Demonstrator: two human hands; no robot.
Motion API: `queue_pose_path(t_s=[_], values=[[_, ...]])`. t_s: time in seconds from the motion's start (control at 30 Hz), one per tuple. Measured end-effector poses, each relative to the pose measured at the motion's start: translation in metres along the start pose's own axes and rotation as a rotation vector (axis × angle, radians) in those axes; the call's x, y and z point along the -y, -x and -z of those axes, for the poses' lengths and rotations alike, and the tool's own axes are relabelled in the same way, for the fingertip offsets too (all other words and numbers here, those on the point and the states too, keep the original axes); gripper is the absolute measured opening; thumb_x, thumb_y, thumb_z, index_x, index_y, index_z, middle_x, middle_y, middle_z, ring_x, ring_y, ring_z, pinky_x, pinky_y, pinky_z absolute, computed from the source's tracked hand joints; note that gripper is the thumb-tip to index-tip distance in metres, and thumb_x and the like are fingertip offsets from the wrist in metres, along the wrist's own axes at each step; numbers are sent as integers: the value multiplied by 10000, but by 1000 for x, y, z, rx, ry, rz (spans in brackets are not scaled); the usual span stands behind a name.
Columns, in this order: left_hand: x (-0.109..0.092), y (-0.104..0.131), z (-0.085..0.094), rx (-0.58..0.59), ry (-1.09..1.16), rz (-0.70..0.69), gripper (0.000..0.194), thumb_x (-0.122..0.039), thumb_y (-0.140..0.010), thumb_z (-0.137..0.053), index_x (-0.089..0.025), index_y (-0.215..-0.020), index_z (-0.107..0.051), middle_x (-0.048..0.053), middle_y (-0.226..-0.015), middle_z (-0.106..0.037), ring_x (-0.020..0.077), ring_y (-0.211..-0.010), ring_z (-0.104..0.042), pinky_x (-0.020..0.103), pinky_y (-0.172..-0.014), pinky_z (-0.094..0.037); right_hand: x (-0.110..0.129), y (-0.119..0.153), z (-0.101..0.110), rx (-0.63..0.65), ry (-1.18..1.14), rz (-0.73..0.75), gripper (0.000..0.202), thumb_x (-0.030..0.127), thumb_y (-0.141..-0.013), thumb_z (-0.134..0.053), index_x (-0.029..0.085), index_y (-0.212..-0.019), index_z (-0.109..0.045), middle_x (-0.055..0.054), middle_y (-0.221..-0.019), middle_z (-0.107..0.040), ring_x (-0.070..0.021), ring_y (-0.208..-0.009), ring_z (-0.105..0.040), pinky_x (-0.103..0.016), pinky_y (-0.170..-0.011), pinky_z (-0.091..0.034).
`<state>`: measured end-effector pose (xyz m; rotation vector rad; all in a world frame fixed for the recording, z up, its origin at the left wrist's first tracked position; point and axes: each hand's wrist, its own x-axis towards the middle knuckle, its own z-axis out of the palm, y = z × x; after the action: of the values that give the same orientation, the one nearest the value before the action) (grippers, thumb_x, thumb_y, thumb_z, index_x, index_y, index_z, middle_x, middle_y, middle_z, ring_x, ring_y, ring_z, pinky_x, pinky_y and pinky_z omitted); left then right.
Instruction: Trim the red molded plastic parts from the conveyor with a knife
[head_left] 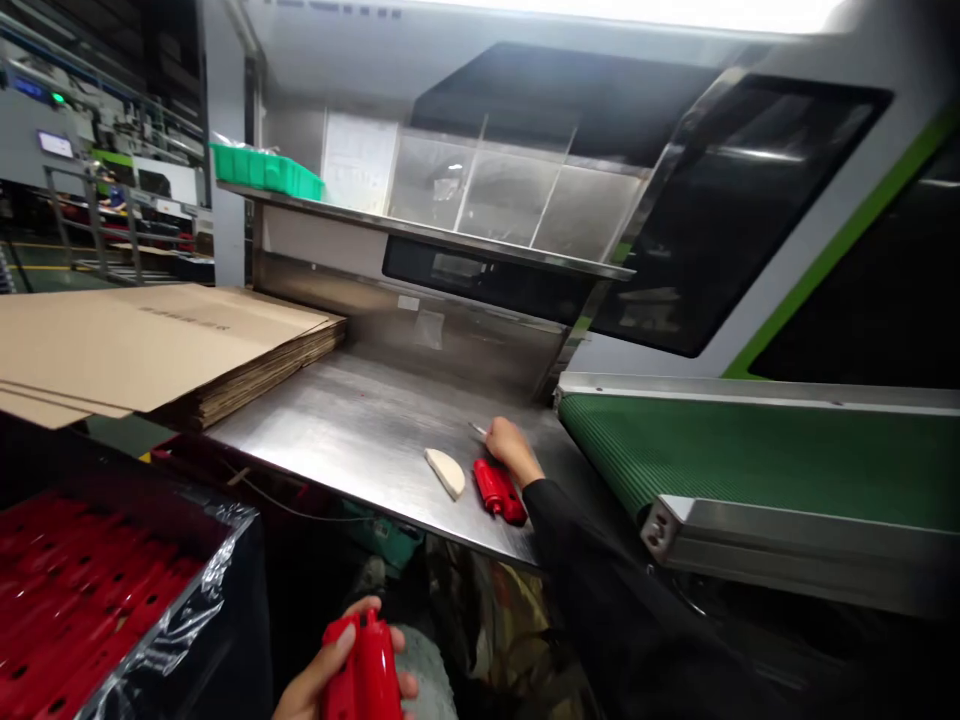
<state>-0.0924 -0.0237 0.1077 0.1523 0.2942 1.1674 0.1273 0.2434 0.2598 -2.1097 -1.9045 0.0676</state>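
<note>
Red plastic part (365,672) low in our lap, clasped by our left hand (322,685) | our right hand (510,447) curled on thin blade (478,429), steel table (360,430) | second red part (499,491) just beside it

My left hand (330,680) and its red part (367,670) run off the bottom edge. I can't identify the thin tool (478,429) at my right hand (510,448); it's too small.

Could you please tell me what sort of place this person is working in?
Most likely a factory packing station: a green conveyor belt leaves a large machine, flat cardboard boxes are stacked on the steel table, and a lined bin holds red plastic parts.
</note>
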Motion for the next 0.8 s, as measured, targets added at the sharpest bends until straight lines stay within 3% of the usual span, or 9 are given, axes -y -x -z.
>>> queue_pose_path(t_s=[0.1, 0.17, 0.23, 0.27, 0.37, 0.43, 0.5, 0.67, 0.8], values=[[-11, 0, -20, -115, 134, -59, 173, -208, -877, -589, -192, -994, -715, 104, -946, -749, 295, -958, -689, 445, -846, -515, 4, 15, 15, -92, -115, 93, 356, 387, -917, -536, 170, -1198, -531, -75, -1143, -603, -204, -1001, -603, -445, -878, -505], [-21, 0, -30, -117, 203, -84, 175, -211, -890, -569, -155, -1004, -689, 103, -943, -734, 271, -975, -675, 412, -860, -509, 5, 46, 23, -141, -229, 211, 402, 384, -950, -460, 176, -1295, -459, -89, -1188, -594, -215, -1062, -587, -464, -937, -470], [-29, -1, -35, -94, 231, -87, 209, -234, -902, -548, -159, -1066, -653, 97, -955, -709, 234, -877, -681, 364, -781, -528, 4, 98, 24, -129, -351, 351, 405, 382, -980, -361, 213, -1341, -433, -80, -1260, -583, -198, -1139, -559, -409, -991, -441], [-32, -1, -37, -89, 229, -84, 236, -245, -907, -539, -178, -1115, -628, 95, -963, -694, 209, -809, -678, 334, -722, -533, 3, 130, 22, -83, -401, 420, 388, 440, -967, -374, 272, -1294, -497, -40, -1272, -595, -189, -1163, -554, -360, -996, -441], [-35, 0, -38, -105, 200, -127, 293, -232, -936, -485, -239, -1224, -541, 86, -981, -644, 116, -670, -629, 220, -582, -510, 2, 221, 5, 55, -532, 558, 251, 486, -923, -467, 387, -1112, -600, 68, -1084, -688, -129, -993, -644, -215, -841, -510], [-35, 1, -40, -133, 166, -158, 282, -199, -949, -447, -235, -1218, -523, 72, -954, -618, 89, -649, -600, 178, -543, -495, 6, 260, -9, 133, -653, 667, 185, 418, -922, -505, 370, -1080, -587, 58, -1040, -688, -120, -932, -653, -182, -761, -517], [-33, 2, -43, -162, 134, -162, 243, -197, -946, -448, -212, -1171, -539, 63, -919, -605, 97, -655, -586, 183, -539, -501, 11, 277, -19, 174, -742, 751, 162, 348, -927, -510, 327, -1079, -561, 27, -957, -676, -123, -841, -650, -186, -693, -515], [-24, 12, -56, -181, 102, -156, 223, -266, -923, -495, -183, -1113, -577, 67, -881, -599, 146, -686, -582, 244, -576, -524, 18, 278, -21, 121, -699, 855, 335, 250, -927, -496, 284, -1260, -496, -12, -822, -617, -140, -671, -583, -251, -583, -473], [-19, 21, -67, -247, 95, -158, 192, -194, -852, -595, -201, -1043, -616, 64, -863, -622, 161, -711, -608, 280, -674, -547, 22, 284, -15, -24, -607, 885, 408, 390, -896, -552, 195, -1254, -542, -32, -719, -564, -158, -612, -535, -267, -487, -424]])
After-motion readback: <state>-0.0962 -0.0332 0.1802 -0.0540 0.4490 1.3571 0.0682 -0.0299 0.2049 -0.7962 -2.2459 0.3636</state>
